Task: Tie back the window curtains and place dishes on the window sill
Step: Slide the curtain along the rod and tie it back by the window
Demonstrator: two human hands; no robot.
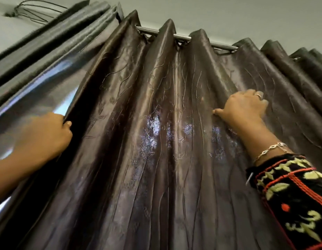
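Note:
A dark brown satin curtain with an embossed vine pattern hangs in deep folds from a metal rod and fills most of the view. My left hand grips the curtain's left edge, fingers curled round the fabric. My right hand, with a ring and a bracelet, grips a fold further right at about the same height. A second, greyer curtain is bunched at the upper left. Bright daylight shows behind the left edge. No dishes or window sill are in view.
The camera looks steeply up at a pale wall and ceiling. A loop of dark cord hangs on the wall at the top left. More dark folds run off to the right.

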